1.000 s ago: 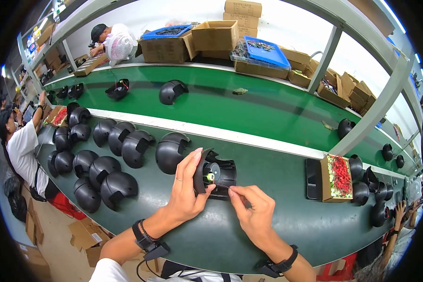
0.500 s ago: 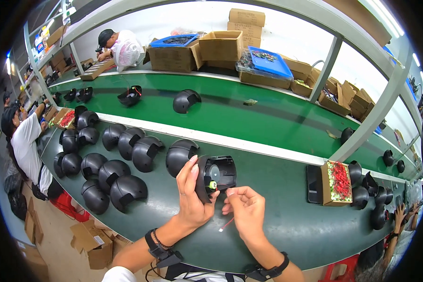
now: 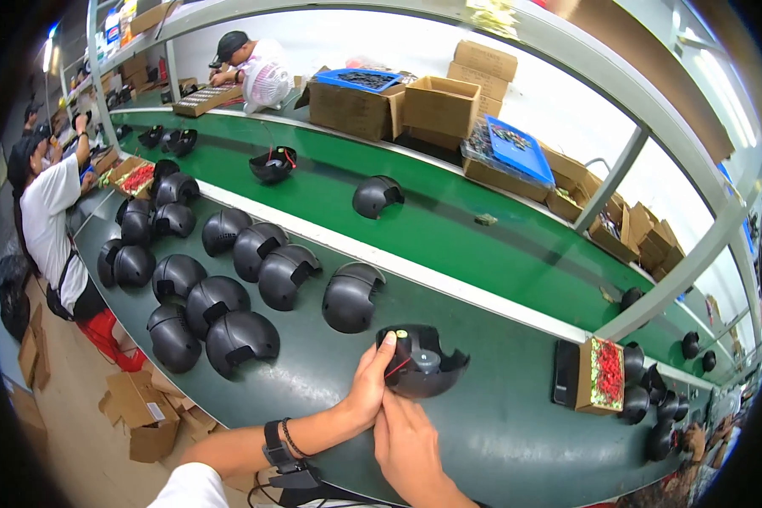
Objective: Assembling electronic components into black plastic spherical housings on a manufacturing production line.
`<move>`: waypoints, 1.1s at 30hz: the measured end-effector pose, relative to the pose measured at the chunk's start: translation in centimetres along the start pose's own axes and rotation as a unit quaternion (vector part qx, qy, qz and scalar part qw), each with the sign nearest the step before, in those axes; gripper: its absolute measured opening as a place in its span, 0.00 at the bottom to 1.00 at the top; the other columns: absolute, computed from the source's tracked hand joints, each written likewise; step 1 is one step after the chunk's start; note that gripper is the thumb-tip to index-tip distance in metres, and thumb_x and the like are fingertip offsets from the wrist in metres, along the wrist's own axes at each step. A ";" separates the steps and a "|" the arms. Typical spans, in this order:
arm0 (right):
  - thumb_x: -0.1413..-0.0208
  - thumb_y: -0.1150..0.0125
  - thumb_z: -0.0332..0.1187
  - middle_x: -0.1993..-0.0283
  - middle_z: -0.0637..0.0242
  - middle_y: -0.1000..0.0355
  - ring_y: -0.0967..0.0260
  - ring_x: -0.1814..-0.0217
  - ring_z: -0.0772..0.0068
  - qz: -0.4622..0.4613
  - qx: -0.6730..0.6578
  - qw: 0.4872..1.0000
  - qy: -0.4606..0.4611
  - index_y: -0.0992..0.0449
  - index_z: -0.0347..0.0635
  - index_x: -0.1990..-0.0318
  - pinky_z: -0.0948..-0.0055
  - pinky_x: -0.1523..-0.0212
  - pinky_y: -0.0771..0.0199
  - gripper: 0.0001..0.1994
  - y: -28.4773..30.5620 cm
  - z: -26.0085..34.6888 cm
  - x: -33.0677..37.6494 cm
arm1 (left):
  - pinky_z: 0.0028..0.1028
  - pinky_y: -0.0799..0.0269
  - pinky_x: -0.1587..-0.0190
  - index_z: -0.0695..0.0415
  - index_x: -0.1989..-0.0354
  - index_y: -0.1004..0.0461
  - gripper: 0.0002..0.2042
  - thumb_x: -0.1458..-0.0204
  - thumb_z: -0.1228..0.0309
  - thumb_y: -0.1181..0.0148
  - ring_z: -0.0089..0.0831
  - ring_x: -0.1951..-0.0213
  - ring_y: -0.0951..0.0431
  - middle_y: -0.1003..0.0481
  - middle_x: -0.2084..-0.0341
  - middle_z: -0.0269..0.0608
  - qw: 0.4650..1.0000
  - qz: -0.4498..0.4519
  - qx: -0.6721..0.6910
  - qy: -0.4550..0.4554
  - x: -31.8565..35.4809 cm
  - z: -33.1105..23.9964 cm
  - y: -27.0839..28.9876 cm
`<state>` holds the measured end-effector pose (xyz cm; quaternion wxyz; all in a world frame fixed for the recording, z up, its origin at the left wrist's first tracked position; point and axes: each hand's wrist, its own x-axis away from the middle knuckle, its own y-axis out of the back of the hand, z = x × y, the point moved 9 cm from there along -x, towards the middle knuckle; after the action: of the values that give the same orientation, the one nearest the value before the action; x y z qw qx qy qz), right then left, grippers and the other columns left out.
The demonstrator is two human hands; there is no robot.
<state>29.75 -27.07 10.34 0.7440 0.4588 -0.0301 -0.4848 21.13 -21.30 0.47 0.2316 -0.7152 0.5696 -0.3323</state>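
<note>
My left hand (image 3: 369, 383) grips a black rounded plastic shell (image 3: 443, 383) by its left side, thumb at the rim. The open side of the shell faces up. Inside it sit a round dark disc-shaped part (image 3: 427, 362) and a small cylinder with a yellow-green end (image 3: 402, 335) beside my thumb. A thin red wire (image 3: 397, 367) runs across the shell's inside toward the left edge. My right hand (image 3: 408, 436) is closed just below, its fingertips meeting my left hand under the shell. What those fingers hold, if anything, is hidden.
Several black shells (image 3: 242, 340) stand on the dark green table to the left. A cardboard box of red parts (image 3: 603, 377) sits at right beside more shells. Behind a white rail runs a green conveyor (image 3: 313, 182) carrying shells. Other people work at far left, back and right.
The shell has tipped so its opening faces up, and moved right and lower in view. My right hand has gone from its right edge to underneath. The dangling wire end no longer shows.
</note>
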 end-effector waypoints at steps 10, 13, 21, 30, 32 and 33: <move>0.40 0.39 0.20 0.50 0.48 0.19 0.17 0.50 0.57 0.091 -0.071 0.992 -0.057 0.31 0.32 0.35 0.59 0.48 0.16 0.25 8.3 -6.3 -14.6 | 0.33 0.20 0.47 0.60 0.43 0.24 0.25 0.26 0.49 0.53 0.27 0.53 0.17 0.18 0.53 0.40 0.986 0.135 0.061 0.078 0.1 -3.6 1.2; 0.45 0.38 0.18 0.27 0.45 0.37 0.37 0.25 0.42 0.034 0.087 0.977 0.191 0.37 0.49 0.25 0.48 0.27 0.35 0.38 1.6 -8.9 -25.7 | 0.30 0.20 0.49 0.66 0.42 0.24 0.28 0.25 0.49 0.56 0.26 0.54 0.16 0.17 0.54 0.43 0.977 0.189 0.032 0.093 0.5 -2.5 0.4; 0.50 0.22 0.33 0.28 0.52 0.38 0.41 0.23 0.43 0.128 0.381 0.899 0.173 0.33 0.62 0.27 0.43 0.25 0.37 0.41 -11.9 -15.7 -36.0 | 0.28 0.27 0.39 0.64 0.28 0.35 0.28 0.25 0.53 0.53 0.26 0.41 0.24 0.25 0.39 0.43 0.976 0.184 -0.089 0.071 -0.3 -2.7 1.7; 0.39 0.29 0.51 0.55 0.42 0.20 0.20 0.50 0.47 0.020 -0.019 0.997 -0.076 0.24 0.37 0.37 0.56 0.47 0.21 0.31 6.9 -16.1 -19.4 | 0.40 0.24 0.40 0.59 0.34 0.27 0.28 0.34 0.51 0.39 0.51 0.44 0.17 0.18 0.46 0.57 0.812 0.059 -0.577 -0.066 1.7 -7.9 -0.3; 0.36 0.34 0.54 0.53 0.41 0.18 0.19 0.49 0.46 0.083 -0.030 0.985 -0.147 0.24 0.43 0.35 0.56 0.47 0.21 0.30 8.4 -14.8 -13.1 | 0.41 0.30 0.33 0.62 0.32 0.29 0.29 0.34 0.53 0.40 0.53 0.35 0.24 0.24 0.38 0.60 0.753 0.058 -0.656 -0.023 1.4 -7.7 -0.8; 0.35 0.35 0.54 0.52 0.43 0.18 0.19 0.50 0.45 0.119 -0.025 0.978 -0.167 0.23 0.48 0.36 0.55 0.47 0.21 0.27 8.4 -14.5 -10.2 | 0.43 0.30 0.32 0.62 0.32 0.29 0.29 0.33 0.53 0.41 0.56 0.34 0.25 0.25 0.37 0.60 0.746 0.075 -0.661 -0.028 1.1 -7.5 -1.6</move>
<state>37.31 -9.06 12.07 0.7922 0.3457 -0.1961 -0.4631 16.81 -21.62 6.85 -0.2592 -0.6531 0.6920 0.1658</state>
